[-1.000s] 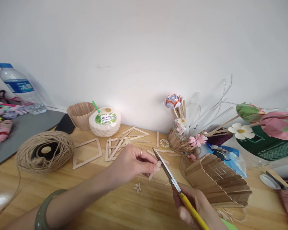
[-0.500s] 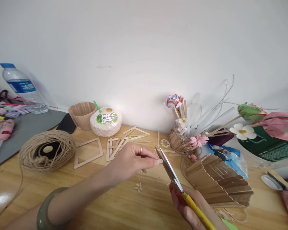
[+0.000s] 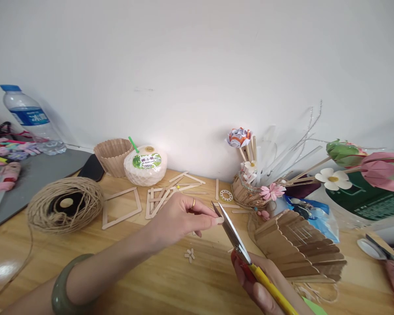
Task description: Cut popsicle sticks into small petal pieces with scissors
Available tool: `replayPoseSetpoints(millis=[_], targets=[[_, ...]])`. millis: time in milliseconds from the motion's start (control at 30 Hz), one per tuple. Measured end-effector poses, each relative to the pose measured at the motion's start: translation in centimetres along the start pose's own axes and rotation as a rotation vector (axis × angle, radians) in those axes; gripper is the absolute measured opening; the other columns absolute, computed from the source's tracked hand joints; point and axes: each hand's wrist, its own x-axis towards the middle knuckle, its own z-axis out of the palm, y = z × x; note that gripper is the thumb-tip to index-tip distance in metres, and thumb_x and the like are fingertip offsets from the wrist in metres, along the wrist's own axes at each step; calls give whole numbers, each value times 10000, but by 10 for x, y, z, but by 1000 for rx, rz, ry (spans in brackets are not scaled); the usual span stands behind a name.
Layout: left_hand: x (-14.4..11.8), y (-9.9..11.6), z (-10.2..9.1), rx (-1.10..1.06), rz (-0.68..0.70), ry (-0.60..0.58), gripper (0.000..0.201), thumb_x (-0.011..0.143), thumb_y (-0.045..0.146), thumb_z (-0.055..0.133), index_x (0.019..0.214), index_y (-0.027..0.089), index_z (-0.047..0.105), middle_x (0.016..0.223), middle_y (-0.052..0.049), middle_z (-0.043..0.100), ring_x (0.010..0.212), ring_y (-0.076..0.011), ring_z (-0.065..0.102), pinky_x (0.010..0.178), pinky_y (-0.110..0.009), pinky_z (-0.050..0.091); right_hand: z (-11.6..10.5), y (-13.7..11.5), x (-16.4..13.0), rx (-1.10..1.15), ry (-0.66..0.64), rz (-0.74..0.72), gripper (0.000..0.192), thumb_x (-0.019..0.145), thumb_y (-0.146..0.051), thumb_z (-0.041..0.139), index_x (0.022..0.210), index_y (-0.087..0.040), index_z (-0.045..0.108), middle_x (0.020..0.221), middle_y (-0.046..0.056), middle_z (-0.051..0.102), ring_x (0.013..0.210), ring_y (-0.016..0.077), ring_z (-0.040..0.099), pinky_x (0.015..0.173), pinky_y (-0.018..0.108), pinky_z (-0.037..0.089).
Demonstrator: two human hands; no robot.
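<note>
Yellow-handled scissors point(image 3: 256, 272), blades parted, clasped in right grip point(image 3: 261, 295); left grip point(image 3: 185, 218) pinches a small stick point(image 3: 220, 220) at the blades, above the surface point(image 3: 170, 280). Risk: fingertips point(image 3: 214, 222) sit very near the edges, so a slipping stick could mean a nick; snipped bits may scatter

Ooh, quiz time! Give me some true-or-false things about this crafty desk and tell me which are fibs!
1. The right grip holds scissors. True.
2. The bottle cap is red. False: the bottle cap is blue.
3. A green straw sticks out of the white coconut. True.
4. The twine lies right of the scissors. False: the twine lies to their left.
5. The scissors are fully shut. False: they are open a little.
</note>
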Motion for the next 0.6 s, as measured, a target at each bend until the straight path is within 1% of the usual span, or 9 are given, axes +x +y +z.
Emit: replayPoseSetpoints(millis=[100, 200, 367, 600], targets=[[-1, 0, 0, 0, 2, 2, 92, 655, 234, 688, 666, 157, 738, 689, -19, 671, 525, -72, 487, 489, -181, 416, -4, -3, 0, 23, -77, 19, 609, 697, -819, 299, 647, -213, 334, 619, -45, 298, 551, 123, 227, 482, 255, 191], [-2, 0, -1, -4, 1, 0, 93, 646, 237, 692, 661, 157, 739, 699, -26, 677, 524, -74, 484, 491, -187, 420, -6, -6, -1, 27, -73, 38, 603, 698, -815, 312, 655, -214, 342, 621, -48, 293, 543, 122, 231, 487, 257, 193], [-2, -1, -1, -9, -5, 2, 96, 647, 242, 693, 663, 160, 741, 722, -27, 684, 519, -72, 488, 489, -188, 420, -3, -10, -3, 53, -26, 64, 590, 678, -812, 361, 654, -222, 357, 628, -36, 286, 570, 145, 236, 512, 264, 183], [-1, -2, -1, 1, -7, 8, 96, 654, 229, 686, 668, 148, 736, 730, -25, 682, 508, -65, 493, 482, -186, 411, -5, -11, -1, 53, -75, 65, 621, 667, -834, 328, 664, -214, 347, 637, -44, 285, 566, 130, 202, 508, 261, 178]])
